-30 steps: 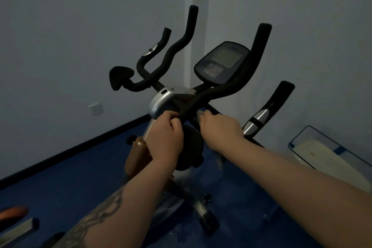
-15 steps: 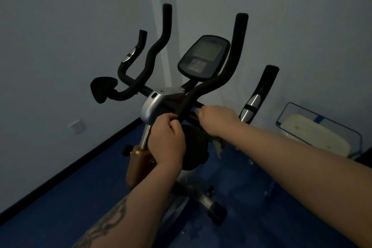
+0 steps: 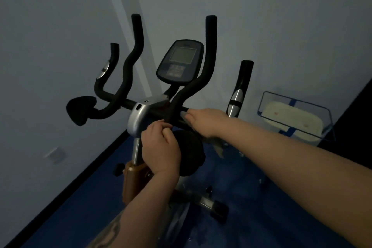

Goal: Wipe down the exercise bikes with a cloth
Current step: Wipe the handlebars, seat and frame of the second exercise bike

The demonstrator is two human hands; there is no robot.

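Observation:
An exercise bike (image 3: 138, 116) with black foam handlebars and a grey console (image 3: 180, 61) stands in a dim room corner. My left hand (image 3: 161, 147) is closed around the lower end of the right inner handlebar, beside the silver clamp. My right hand (image 3: 205, 122) presses a pale cloth (image 3: 218, 146) on the black crossbar, right of that handlebar. A corner of the cloth hangs below the hand; most of it is hidden under my palm.
Grey walls close in behind and on both sides of the bike. A blue wire basket (image 3: 295, 106) holding something white stands at the right wall. The floor is blue, with the bike's front foot (image 3: 211, 205) below my arms. A wall socket (image 3: 55, 155) sits low left.
The view has shifted, so the bike sits more upright and centred. My right hand with the cloth has slid a little right along the crossbar. My left hand keeps its hold.

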